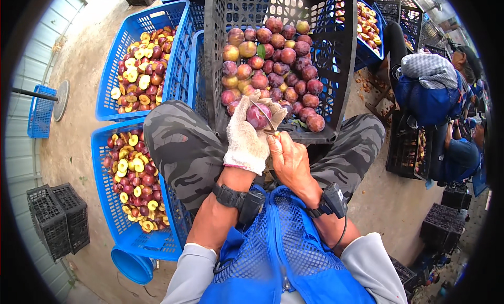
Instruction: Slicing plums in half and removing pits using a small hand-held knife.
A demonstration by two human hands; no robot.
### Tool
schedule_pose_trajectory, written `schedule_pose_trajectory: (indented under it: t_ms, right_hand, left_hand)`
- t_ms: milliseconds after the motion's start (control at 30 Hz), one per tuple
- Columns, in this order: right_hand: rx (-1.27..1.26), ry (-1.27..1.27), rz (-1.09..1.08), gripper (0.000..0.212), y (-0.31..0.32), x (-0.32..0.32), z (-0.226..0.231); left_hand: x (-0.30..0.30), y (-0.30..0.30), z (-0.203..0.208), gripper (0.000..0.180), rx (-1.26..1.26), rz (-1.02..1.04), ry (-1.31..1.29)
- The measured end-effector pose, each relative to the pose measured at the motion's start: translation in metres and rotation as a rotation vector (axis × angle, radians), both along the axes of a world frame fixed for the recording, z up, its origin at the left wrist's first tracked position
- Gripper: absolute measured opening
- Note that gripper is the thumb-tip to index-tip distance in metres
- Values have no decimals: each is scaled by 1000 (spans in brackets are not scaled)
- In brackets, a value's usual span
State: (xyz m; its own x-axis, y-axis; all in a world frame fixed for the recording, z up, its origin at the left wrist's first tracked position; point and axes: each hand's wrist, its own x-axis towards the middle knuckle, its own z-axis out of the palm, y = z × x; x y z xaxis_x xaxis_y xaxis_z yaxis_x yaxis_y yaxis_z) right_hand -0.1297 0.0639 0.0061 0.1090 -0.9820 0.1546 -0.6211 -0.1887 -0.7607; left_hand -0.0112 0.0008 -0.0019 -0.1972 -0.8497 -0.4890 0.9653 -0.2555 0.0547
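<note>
My left hand (244, 137), in a white knit glove, is closed around a reddish-purple plum (258, 116). My bare right hand (290, 158) grips a small knife (269, 130) with a thin curved blade. That blade lies against the plum's upper right side; how deep it sits I cannot tell. Both hands are over the near edge of a black plastic crate (336, 88), tilted toward me between my knees. Whole red and yellowish plums (281, 68) fill its lower part, with a green leaf (261, 50) among them.
To my left stand two blue crates, the far one (112, 88) and the near one (105, 199), holding halved plums. A blue bucket (132, 265) sits below them. Black crates (56, 217) rest by the wall. Other people (428, 88) work at the right among more crates.
</note>
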Motion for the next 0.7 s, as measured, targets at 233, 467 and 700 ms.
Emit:
schedule_pose_trajectory:
  t_ms: [233, 467, 700]
  right_hand:
    - [-31, 114, -31, 19, -2, 6, -5]
    - [283, -224, 3, 35, -22, -15, 10]
    - [339, -456, -88, 41, -13, -14, 5]
  left_hand:
    - [-7, -3, 4, 37, -91, 21, -323]
    - [-12, -14, 5, 55, -305, -73, -788]
    - [-5, 11, 2, 31, -385, -148, -199]
